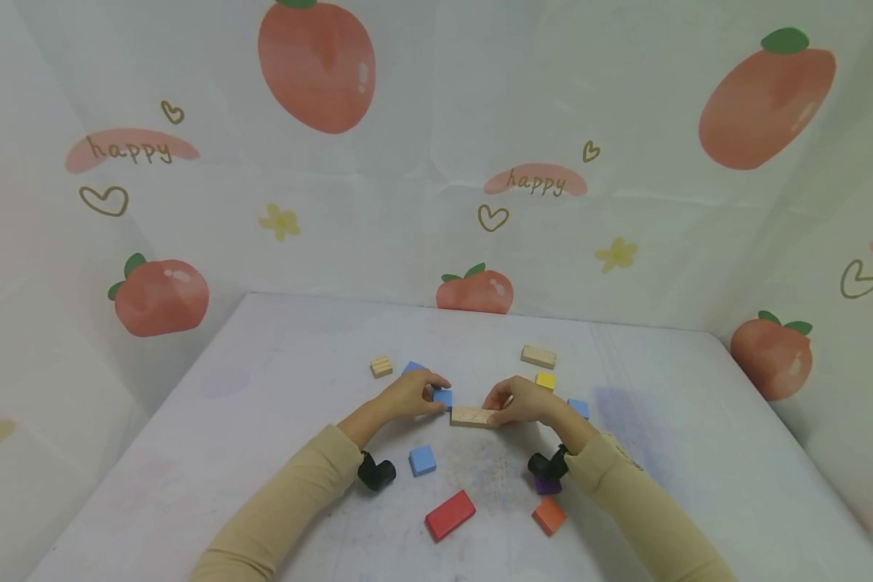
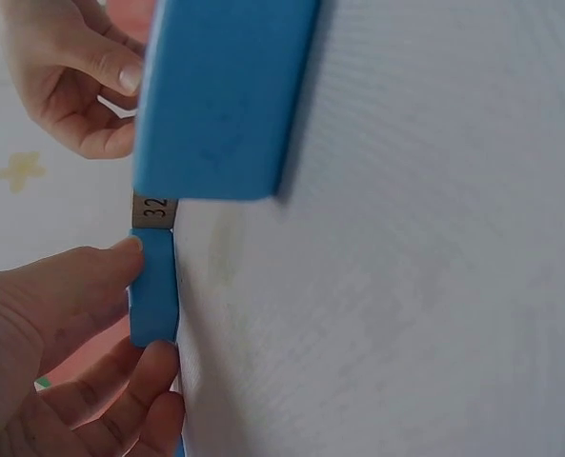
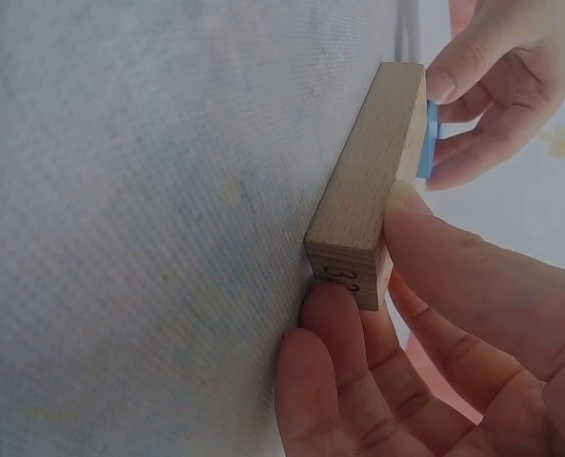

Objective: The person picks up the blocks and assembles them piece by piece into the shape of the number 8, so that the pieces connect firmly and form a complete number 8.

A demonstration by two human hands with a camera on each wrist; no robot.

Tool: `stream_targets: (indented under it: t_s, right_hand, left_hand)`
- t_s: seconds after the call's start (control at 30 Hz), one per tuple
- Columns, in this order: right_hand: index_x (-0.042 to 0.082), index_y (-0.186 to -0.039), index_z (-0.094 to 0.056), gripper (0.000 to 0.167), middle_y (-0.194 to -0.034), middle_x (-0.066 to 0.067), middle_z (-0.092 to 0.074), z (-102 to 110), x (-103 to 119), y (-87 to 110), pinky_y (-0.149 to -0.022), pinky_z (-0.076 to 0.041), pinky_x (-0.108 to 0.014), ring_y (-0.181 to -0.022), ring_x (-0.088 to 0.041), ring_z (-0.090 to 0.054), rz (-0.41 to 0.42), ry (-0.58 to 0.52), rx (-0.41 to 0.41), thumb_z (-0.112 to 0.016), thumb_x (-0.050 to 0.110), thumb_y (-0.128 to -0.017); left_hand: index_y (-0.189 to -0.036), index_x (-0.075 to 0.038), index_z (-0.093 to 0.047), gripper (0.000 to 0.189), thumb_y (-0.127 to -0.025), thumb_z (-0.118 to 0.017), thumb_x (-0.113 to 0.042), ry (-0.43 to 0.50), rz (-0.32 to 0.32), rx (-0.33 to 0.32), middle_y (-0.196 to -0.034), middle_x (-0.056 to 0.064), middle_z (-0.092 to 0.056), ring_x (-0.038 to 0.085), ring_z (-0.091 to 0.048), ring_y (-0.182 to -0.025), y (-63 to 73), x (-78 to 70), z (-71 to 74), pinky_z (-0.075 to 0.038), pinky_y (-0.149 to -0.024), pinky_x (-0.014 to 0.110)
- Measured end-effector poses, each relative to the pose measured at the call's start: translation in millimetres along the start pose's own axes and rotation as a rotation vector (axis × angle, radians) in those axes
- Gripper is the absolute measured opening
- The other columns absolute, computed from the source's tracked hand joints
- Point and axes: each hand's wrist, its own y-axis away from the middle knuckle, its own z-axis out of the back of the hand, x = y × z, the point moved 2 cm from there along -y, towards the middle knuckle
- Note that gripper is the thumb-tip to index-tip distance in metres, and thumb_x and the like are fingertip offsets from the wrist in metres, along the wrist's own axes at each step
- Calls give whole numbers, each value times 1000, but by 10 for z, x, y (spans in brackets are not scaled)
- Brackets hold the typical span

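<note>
In the head view my left hand [image 1: 410,395] pinches a small blue block [image 1: 443,398] between thumb and fingers. The left wrist view shows this blue block [image 2: 154,290] against the numbered end of a wooden block [image 2: 154,211]. My right hand [image 1: 521,399] holds that long natural-wood block [image 1: 470,417] near its right end, thumb on top side and fingers at the end. In the right wrist view the wooden block [image 3: 366,176] lies on the cloth, its near end bearing a printed number partly covered by a fingertip.
Nearer me lie a blue block [image 1: 423,460], a red block [image 1: 450,516], an orange block [image 1: 549,516] and a partly hidden purple block [image 1: 548,485]. Farther off are a ridged wooden piece [image 1: 381,367], another blue block [image 1: 412,367], a plain wooden block [image 1: 538,356], a yellow block [image 1: 546,381] and a blue block [image 1: 578,409].
</note>
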Motion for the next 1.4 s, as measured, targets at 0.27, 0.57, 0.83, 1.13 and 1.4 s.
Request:
stream_targets:
  t_s: [0.27,0.57,0.83,1.13,1.4]
  right_hand:
    - [1,-89,-68,12,-72,1,-56,-8,8,7,-57,-40,-23,-64,-10,-46,13,6,4,-71,8,-79]
    - [0,-89,-68,13,-73,0,-56,-3,2,4,-58,-40,-24,-66,-11,-46,28,-11,0,-71,7,-79]
    - [1,-89,-68,13,-75,-1,-57,-8,-11,2,-60,-40,-24,-69,-12,-46,23,-2,-9,-72,7,-78]
    - [1,-89,-68,12,-75,-1,-57,-6,-27,-5,-59,-39,-25,-69,-12,-46,27,-4,-10,-71,7,-79]
    - [2,-89,-68,12,-76,-2,-57,-12,-20,3,-60,-39,-25,-69,-12,-46,28,-7,-11,-71,7,-79]
  left_hand:
    - [-119,-3,-61,38,-84,-68,-14,25,-17,-2,-112,13,-63,8,-52,-75,1,20,5,-43,-66,17]
    - [-119,-4,-61,39,-83,-69,-18,19,-13,-34,-111,13,-63,10,-56,-79,31,91,53,-46,-70,20]
    - [-116,-4,-62,41,-82,-71,-25,83,-51,-98,-106,13,-63,12,-58,-80,42,341,168,-49,-75,26]
    - [-115,-1,-62,37,-81,-70,-13,96,62,-201,-97,14,-63,15,-58,-76,99,357,293,-47,-67,24]
    - [-116,0,-60,41,-80,-72,-16,68,165,-240,-86,10,-64,13,-51,-70,53,366,253,-40,-61,21]
